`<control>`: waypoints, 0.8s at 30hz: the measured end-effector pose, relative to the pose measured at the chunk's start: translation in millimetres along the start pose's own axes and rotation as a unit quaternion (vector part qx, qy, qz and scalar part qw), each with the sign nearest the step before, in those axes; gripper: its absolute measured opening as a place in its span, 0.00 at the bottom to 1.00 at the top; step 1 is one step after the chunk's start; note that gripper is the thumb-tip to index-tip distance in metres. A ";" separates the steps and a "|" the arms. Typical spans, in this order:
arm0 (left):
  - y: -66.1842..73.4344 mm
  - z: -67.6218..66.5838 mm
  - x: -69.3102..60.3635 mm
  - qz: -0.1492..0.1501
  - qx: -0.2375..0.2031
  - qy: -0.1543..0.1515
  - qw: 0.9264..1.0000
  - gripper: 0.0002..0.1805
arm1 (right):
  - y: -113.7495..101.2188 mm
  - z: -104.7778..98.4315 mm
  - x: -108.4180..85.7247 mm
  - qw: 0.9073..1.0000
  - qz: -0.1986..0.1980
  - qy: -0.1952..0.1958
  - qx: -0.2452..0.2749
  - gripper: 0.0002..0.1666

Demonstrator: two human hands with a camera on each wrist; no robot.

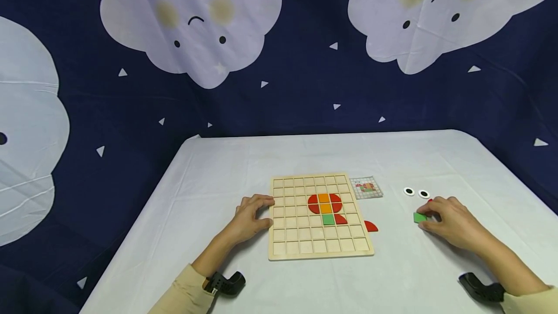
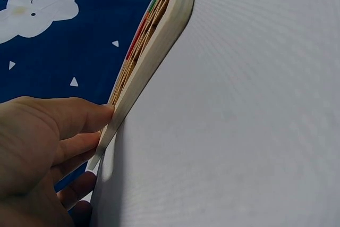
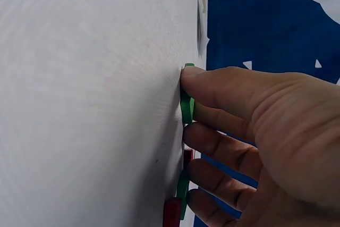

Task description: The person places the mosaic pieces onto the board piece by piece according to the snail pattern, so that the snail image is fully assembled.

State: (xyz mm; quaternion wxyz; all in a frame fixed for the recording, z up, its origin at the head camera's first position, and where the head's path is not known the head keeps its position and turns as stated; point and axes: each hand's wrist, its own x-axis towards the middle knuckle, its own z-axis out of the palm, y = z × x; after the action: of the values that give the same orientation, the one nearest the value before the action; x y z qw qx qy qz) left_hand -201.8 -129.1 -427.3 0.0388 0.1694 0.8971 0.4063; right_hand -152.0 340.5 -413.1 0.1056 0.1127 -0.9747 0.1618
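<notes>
A wooden grid board (image 1: 305,247) lies on the table with red, orange and green tiles set into its squares. My left hand (image 1: 250,217) touches its left edge, the thumb apart from the other fingers; in the left wrist view the thumb (image 2: 87,116) meets the board's rim (image 2: 159,51). Right of the board, my right hand (image 1: 453,222) pinches a green square tile (image 1: 419,217) near the tabletop. In the right wrist view the thumb presses on that green tile (image 3: 187,107). Another green tile (image 3: 182,195) and red tiles (image 3: 171,212) lie by the lower fingers, partly hidden.
A small pattern card (image 1: 366,187) lies at the board's upper right. A red quarter-round tile (image 1: 371,227) sits against the board's right edge. Two black-and-white eye discs (image 1: 409,191) lie beyond my right hand. White cloth (image 1: 322,154) covers the table.
</notes>
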 end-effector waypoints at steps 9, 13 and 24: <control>-2.7 1.4 1.1 0.017 0.004 0.006 1.000 0.25 | 1.5 1.8 0.2 1.000 -0.012 0.016 -0.011 0.13; -2.9 1.9 1.6 0.018 0.001 0.010 1.000 0.25 | -1.1 2.3 1.7 1.000 -0.015 0.019 -0.010 0.13; 0.5 1.3 0.6 0.003 -0.011 0.006 1.000 0.25 | -53.8 4.9 33.0 0.999 -0.012 -0.035 0.035 0.13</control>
State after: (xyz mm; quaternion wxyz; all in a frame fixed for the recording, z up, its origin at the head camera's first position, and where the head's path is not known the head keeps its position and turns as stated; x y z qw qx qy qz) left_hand -201.9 -127.7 -427.8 0.0337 0.1692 0.8923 0.4171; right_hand -170.6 283.1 -393.9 0.0694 0.1335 -0.9700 0.1909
